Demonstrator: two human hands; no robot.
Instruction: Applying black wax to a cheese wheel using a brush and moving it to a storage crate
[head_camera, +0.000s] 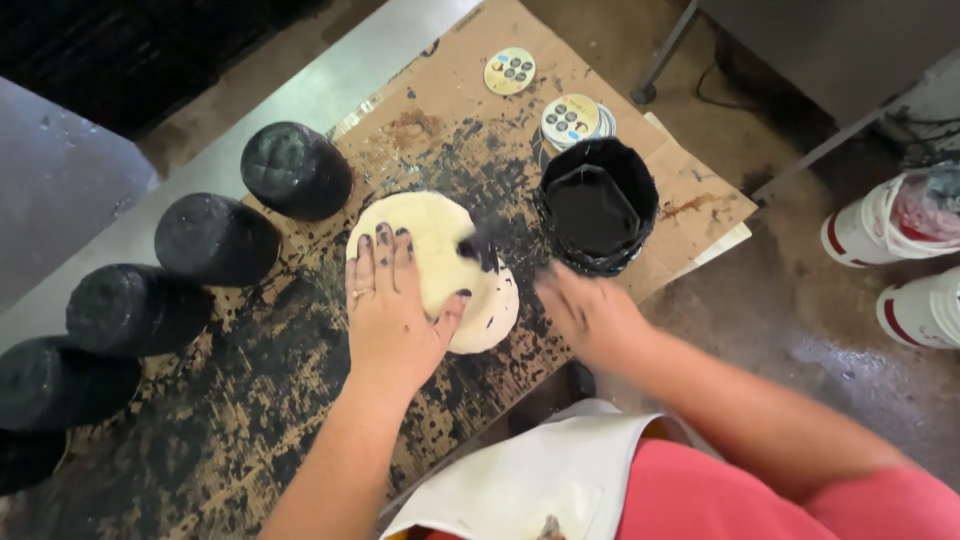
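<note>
black cylinders (215, 238), paint tub (597, 207), two lids (570, 120)

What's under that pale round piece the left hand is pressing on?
Paint-spattered cardboard shows all around the pale round piece. The patch directly beneath it and the left hand is covered.

The desk (300, 95) shows a smooth, dull grey metal edge at far left, covered by rough brown cardboard (450, 90) spattered with matt black paint. The pale cylinder (440, 240) under the left hand (385, 320) looks chalky and unglazed. Four black-coated cylinders (215, 238) at left have a faintly glossy, bumpy skin. The black tub (597, 205) holds wet, shiny paint.
</note>
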